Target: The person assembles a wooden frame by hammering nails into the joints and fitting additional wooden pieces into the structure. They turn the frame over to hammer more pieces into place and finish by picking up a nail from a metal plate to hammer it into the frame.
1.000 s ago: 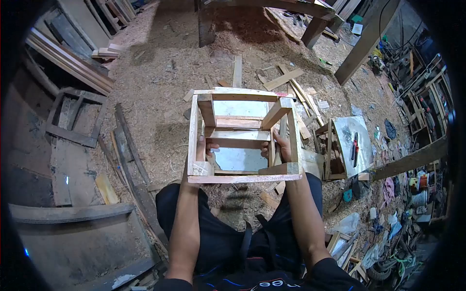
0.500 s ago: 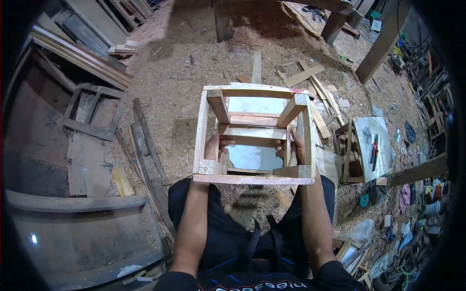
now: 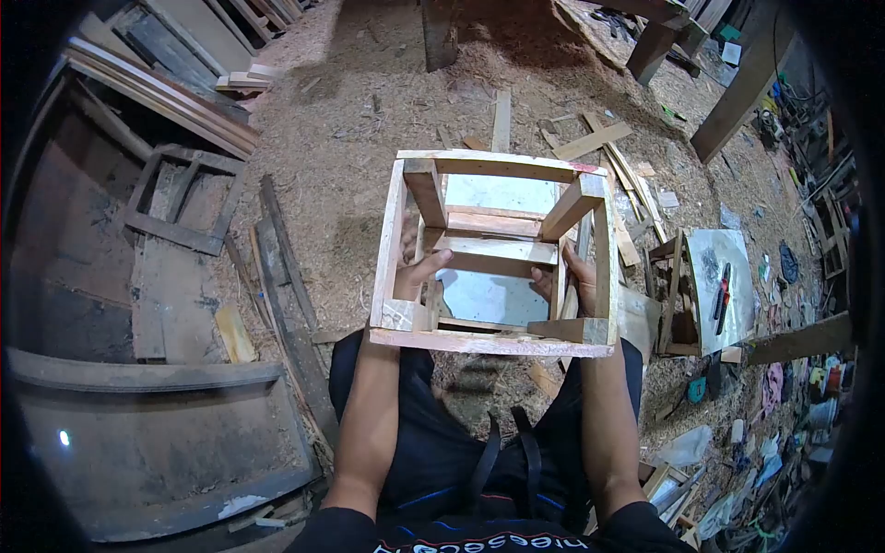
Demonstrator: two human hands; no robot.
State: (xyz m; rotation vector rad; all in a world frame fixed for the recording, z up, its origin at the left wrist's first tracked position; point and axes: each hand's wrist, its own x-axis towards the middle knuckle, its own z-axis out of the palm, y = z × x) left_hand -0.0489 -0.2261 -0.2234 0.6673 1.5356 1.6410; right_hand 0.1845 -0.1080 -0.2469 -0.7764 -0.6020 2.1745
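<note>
A small wooden stool frame (image 3: pixel 493 345) of pale battens, with corner posts and crossbars, is held up above my lap. My left hand (image 3: pixel 417 274) grips its left side from within, the thumb lying at the end of the middle crossbar. On the opposite side my right hand (image 3: pixel 579 281) is wrapped around an inner rail, with some fingertips showing inside the frame. Whitish panel surface shows through the openings between the bars. Parts of both hands are hidden behind the wood.
To the right stands a small wooden structure with a white top (image 3: pixel 728 253), bearing a red and black hand tool (image 3: pixel 723 300). Loose wood strips (image 3: pixel 592 140) lie on the shaving-covered floor. A large dark wooden panel (image 3: pixel 157 442) is at left; thick timber posts (image 3: pixel 745 97) rise ahead.
The stool frame has shifted slightly right in view and tilted a little. My left thumb has swung inward onto the crossbar area. My right hand keeps its hold.
</note>
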